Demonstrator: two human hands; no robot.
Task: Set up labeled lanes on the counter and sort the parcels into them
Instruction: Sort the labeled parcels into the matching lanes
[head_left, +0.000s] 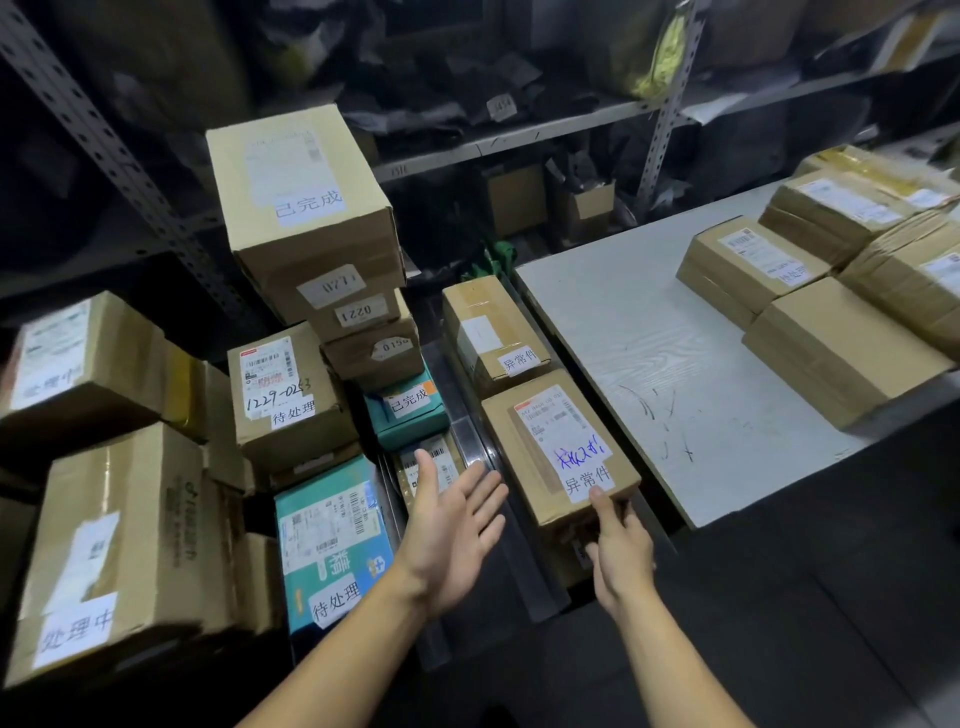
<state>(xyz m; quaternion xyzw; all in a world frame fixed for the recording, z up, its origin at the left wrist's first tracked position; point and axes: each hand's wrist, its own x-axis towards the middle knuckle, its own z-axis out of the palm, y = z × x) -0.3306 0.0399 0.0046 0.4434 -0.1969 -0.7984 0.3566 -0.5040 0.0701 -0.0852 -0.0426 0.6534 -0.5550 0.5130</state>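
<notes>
Fingers (605, 512) of the right hand (621, 558) lie against the near end of a brown parcel (558, 452), thumb up at its top edge by the handwritten white label; whether they curl under it cannot be told. The left hand (452, 530) hovers just beside it, palm turned inward, fingers straight and spread, holding nothing. Largest item: the white surface (639, 364) to the right, carrying several cardboard boxes (841, 348) along its far side. Next, a tall stack of boxes (306, 208) on the left. The parcel itself sits in a dark channel off the surface's left edge, behind it a second labelled parcel (491, 327). Judgement: stiff taped cardboard, likely moderate weight, tape somewhat slick; best held with a palm on each long side, low, keeping the label uppermost.
</notes>
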